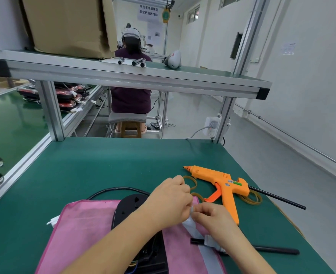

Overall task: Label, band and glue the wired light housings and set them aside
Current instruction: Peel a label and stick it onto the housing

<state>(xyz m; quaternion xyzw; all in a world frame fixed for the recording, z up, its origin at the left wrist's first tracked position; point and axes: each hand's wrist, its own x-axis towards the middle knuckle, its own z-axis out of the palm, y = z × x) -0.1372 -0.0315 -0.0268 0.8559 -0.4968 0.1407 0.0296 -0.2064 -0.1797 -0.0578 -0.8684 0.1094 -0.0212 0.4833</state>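
The green table (103, 165) carries a pink mat (80, 224). On the mat lies the black light housing (131, 205), its cable (115, 188) looping just past the mat's far edge. The orange glue gun (222, 184) lies right of the mat. Over the mat's right side, the left hand (171, 200) and right hand (212, 218) meet, their curled fingers pinching a white strip (190, 222). Rubber bands (195, 182) lie beyond the mat's far right corner.

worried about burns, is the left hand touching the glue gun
Apart. The head view shows a strip of bare green table between the left hand and the orange glue gun, which lies on its side.
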